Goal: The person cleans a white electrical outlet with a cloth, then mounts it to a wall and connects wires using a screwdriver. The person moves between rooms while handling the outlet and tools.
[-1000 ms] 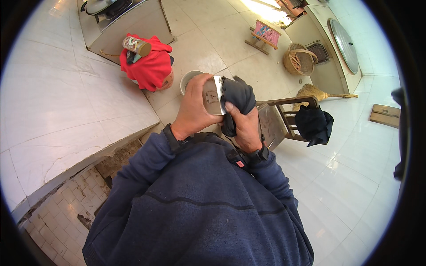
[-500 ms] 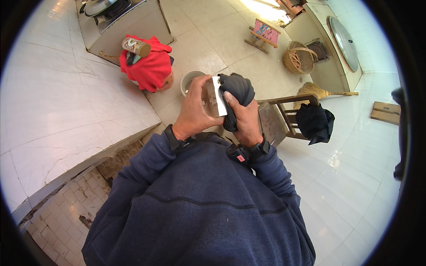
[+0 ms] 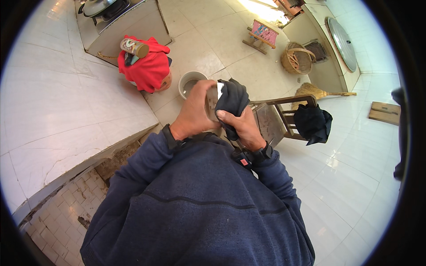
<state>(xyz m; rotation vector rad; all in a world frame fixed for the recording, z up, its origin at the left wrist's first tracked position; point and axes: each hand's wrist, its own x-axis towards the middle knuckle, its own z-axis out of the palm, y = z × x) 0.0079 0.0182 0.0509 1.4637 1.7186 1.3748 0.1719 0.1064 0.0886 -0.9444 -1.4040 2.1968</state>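
In front of my chest I hold a brownish object with a white edge; much of it is covered and I cannot tell its kind. My left hand is curved round its left side. A bunched black cloth is pressed over the object's right side, covering most of the white edge. My right hand grips this cloth, with the thumb on top pointing left. Just beyond my left hand, a pale bucket stands on the floor.
Left is a white tiled counter. Ahead, a jar lies on a red cloth. On the right, a wooden chair carries another black cloth. Farther off are a broom, wicker basket and folding stool.
The black cloth has slid over more of the white edge. My right hand has moved slightly down and left, and its thumb has swung to point left.
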